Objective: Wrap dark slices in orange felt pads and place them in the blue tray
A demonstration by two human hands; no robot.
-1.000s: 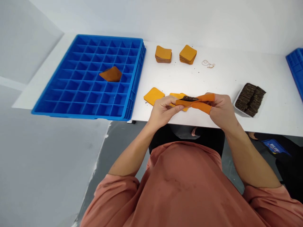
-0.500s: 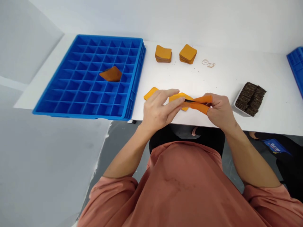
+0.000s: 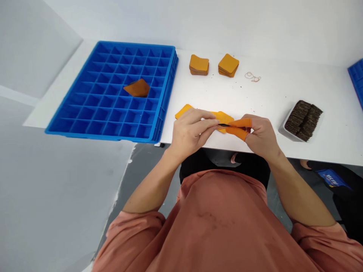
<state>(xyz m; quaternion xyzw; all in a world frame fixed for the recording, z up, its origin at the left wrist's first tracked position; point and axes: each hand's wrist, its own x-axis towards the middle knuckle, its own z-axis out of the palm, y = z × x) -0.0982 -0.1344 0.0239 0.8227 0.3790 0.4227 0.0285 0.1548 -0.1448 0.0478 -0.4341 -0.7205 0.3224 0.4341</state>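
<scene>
My left hand point(image 3: 193, 130) pinches a thin piece with a dark edge point(image 3: 224, 125), seen almost edge-on, with a tan-orange side. My right hand point(image 3: 263, 134) wears orange finger cots point(image 3: 241, 122) on thumb and forefinger. Those two fingertips close on the piece's right end. Most of the piece is hidden by my fingers. Just beyond and below my hands lie yellow-orange squares point(image 3: 227, 116) on the table, and another yellow-orange square point(image 3: 183, 110) shows past my left knuckles.
On the left sits a blue compartment tray point(image 3: 154, 128) with an orange-brown folded piece point(image 3: 138, 88) in it. Two stacks of squares point(image 3: 199, 64) point(image 3: 228, 65) and rubber bands point(image 3: 252, 77) lie farther back. At right, a white tub point(image 3: 289, 135) holds dark thin pieces point(image 3: 303, 119).
My left fingers have drawn down and closed more around the thin piece. My right fingertips have shifted slightly left towards them. The whole view has shifted a little.
</scene>
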